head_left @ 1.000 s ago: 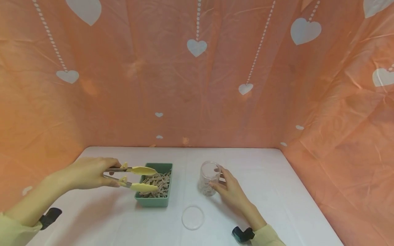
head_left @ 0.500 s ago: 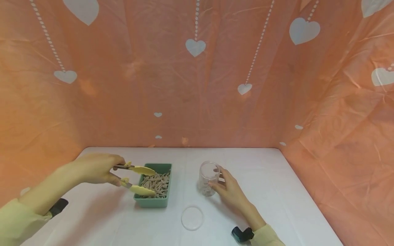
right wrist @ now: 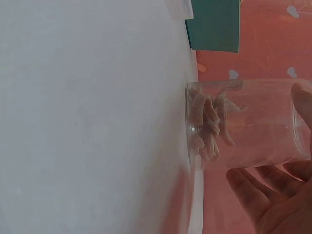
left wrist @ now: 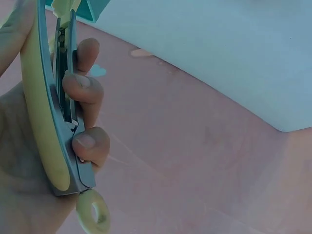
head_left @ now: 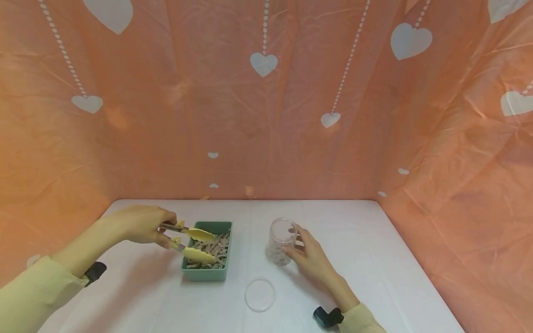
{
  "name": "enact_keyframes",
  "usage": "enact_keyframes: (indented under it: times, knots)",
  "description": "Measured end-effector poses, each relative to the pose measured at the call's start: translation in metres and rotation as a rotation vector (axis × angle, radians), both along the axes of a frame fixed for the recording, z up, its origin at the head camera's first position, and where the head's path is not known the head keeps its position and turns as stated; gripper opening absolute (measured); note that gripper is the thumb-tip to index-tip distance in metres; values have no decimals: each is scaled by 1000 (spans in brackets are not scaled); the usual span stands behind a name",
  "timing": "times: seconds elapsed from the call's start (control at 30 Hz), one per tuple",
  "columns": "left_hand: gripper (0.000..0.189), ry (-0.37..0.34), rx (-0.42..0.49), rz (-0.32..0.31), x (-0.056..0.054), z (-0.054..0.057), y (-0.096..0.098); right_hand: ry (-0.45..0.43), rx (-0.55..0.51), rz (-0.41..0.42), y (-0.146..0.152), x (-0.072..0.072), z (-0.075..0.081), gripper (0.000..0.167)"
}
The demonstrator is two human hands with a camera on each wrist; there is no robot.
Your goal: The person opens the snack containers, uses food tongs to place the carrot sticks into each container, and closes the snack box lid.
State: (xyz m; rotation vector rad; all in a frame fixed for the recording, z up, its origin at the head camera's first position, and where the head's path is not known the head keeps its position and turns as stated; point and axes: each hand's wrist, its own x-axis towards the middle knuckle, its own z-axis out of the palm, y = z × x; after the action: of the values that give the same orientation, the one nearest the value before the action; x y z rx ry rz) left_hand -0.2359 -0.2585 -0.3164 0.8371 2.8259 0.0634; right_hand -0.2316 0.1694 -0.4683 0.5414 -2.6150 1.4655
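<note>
My left hand (head_left: pixel 147 225) grips yellow-tipped metal tongs (left wrist: pixel 44 112), their arms spread apart. The yellow tips reach into a green rectangular box (head_left: pixel 207 274) filled with brownish-grey dried strips (head_left: pixel 220 247); in the head view they overlap the strips. Fingers wrap round the tongs' handle in the left wrist view. My right hand (head_left: pixel 313 261) holds a clear jar (head_left: pixel 283 240) by its side, fingers and thumb near the rim. The jar stands upright on the table. Several strips (right wrist: pixel 209 122) lie at its bottom, seen through the wall in the right wrist view.
A clear round lid (head_left: pixel 260 295) lies on the white table (head_left: pixel 341 240) in front of the jar. An orange cloth (head_left: pixel 233 115) with pale hearts hangs behind the table and along both sides.
My left hand has moved right and forward, bringing the tongs' tips down from above the box to the strips. The right hand and the jar stay in place.
</note>
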Motion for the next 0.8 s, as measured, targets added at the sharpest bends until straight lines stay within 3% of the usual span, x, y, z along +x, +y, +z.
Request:
enact_keyframes:
  times: [0.33, 0.8]
  knots:
    - [37, 17, 24, 12, 3, -5, -8, -13, 5, 2, 0, 0, -1, 75]
    - [29, 134, 45, 28, 14, -11, -15, 5, 2, 13, 2, -2, -2, 74]
